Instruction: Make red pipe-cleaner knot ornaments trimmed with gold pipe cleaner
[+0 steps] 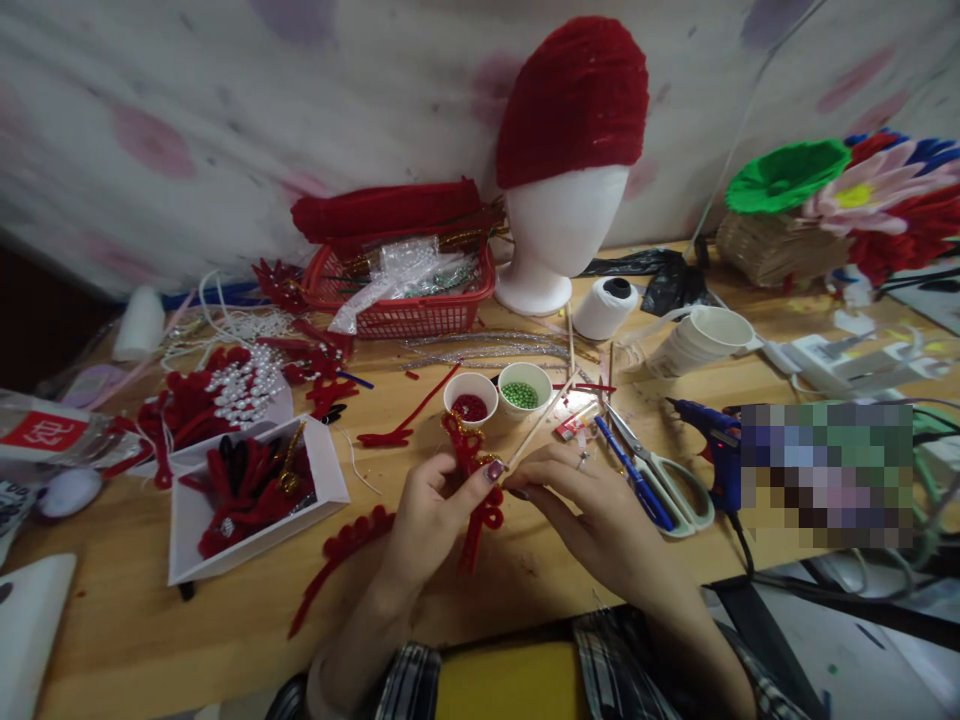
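Note:
My left hand (431, 520) is closed on a red chenille-stem ornament (472, 475) with curled loops and some gold trim, its thumb pressed on the front. My right hand (592, 500), wearing a ring, pinches at the ornament's right side; what lies between its fingertips is hidden. From between both hands a thin wooden stick (544, 420) slants up to the right; which hand grips it I cannot tell. Just beyond are a paper cup of red beads (471, 405) and another of green beads (519, 395). Below left lies a curled red chenille strip (341, 565).
A white box of red pieces (259, 545) sits left. Behind stand a red basket (420, 318) and a foam head (562, 230) with a red cap. Scissors (686, 495), a blue pen (637, 480) and a blue glue gun (716, 450) with its cable lie right.

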Motion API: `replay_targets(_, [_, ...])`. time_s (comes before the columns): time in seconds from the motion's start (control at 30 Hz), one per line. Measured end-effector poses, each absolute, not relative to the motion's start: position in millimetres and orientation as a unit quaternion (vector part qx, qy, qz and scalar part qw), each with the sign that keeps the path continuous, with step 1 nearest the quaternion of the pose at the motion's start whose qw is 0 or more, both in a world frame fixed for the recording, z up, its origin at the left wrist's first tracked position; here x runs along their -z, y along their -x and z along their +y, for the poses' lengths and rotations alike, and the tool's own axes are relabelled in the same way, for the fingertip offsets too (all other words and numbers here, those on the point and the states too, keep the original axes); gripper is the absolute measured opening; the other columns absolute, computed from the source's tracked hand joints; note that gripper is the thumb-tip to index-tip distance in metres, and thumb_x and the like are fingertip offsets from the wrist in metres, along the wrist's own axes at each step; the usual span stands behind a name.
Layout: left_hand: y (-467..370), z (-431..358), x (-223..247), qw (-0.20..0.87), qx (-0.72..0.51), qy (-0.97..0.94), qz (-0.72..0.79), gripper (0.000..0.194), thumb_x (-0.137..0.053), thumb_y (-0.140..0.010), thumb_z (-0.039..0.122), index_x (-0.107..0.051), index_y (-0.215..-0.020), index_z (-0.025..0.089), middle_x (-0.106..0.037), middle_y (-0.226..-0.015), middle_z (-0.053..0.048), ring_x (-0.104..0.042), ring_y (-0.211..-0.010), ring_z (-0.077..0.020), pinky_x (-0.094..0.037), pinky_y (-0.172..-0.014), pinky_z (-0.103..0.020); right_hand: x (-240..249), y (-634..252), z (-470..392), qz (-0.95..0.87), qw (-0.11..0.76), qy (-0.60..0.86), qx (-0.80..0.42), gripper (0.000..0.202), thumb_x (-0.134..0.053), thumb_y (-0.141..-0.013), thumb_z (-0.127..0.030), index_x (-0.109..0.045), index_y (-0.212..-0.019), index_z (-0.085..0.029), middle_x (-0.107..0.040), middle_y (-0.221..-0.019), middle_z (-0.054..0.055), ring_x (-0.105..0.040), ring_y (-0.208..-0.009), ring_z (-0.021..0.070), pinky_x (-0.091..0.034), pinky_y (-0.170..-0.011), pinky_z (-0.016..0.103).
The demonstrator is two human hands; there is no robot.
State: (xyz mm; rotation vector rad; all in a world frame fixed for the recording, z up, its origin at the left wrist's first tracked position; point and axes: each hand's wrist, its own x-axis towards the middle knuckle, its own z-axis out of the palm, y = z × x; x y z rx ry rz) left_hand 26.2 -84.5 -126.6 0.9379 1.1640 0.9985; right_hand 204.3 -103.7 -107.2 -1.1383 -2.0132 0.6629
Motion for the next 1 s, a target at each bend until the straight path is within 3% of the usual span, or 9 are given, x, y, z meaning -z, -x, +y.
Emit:
replay_targets(0.37, [-31.9, -87.4, 127.8, 0.654, -0.451, -0.354, 0.493, 0.038, -0.084, -0.066, 0.046, -0.068, -0.070, 0.012, -0.068, -0.062, -0.001, -0.058, -0.055, -0.0100, -0.046, -0.051, -0.020, 116.7, -196.7, -104.3, -0.784, 0.387, 0.425, -0.235, 0.018, -0.048, -0.100, -0.012, -0.063, -0.106, -0.022, -0.064, -0.093, 0.004, -0.062, -0.086, 0.0156, -0.053, -0.074, 0.029])
replay_targets(0.53, [-30.0, -86.7, 128.5, 0.648, -0.460, -0.350, 0.497, 0.039, -0.082, -0.067, 0.049, -0.066, -0.072, 0.013, -0.063, -0.058, 0.003, -0.050, -0.049, -0.0076, -0.042, -0.046, -0.019, 114.7, -197.7, -101.7, -0.781, 0.384, 0.437, -0.227, 0.008, -0.056, -0.097, -0.015, -0.062, -0.098, -0.020, -0.065, -0.090, 0.003, -0.063, -0.085, 0.0153, -0.051, -0.073, 0.028])
replay_targets(0.8, [-22.0, -87.3, 126.2, 0.614, -0.401, -0.450, 0.509, 0.033, -0.070, -0.083, 0.046, -0.064, -0.074, 0.016, -0.071, -0.067, -0.003, -0.066, -0.064, -0.0160, -0.051, -0.061, -0.026, 115.0, -202.5, -101.9, -0.796, 0.367, 0.452, -0.167, 0.011, -0.053, -0.098, -0.012, -0.062, -0.099, -0.019, -0.066, -0.091, 0.004, -0.059, -0.085, 0.0168, -0.048, -0.074, 0.032])
replay_targets(1.0, [-14.9, -85.5, 118.7, 0.626, -0.332, -0.520, 0.477, 0.027, -0.062, -0.088, 0.044, -0.063, -0.085, 0.017, -0.072, -0.077, -0.004, -0.068, -0.075, -0.0184, -0.052, -0.069, -0.028, 111.8, -204.8, -99.6, -0.820, 0.345, 0.431, -0.148, 0.016, -0.051, -0.098, -0.009, -0.063, -0.099, -0.018, -0.066, -0.089, 0.004, -0.057, -0.083, 0.0165, -0.046, -0.072, 0.031])
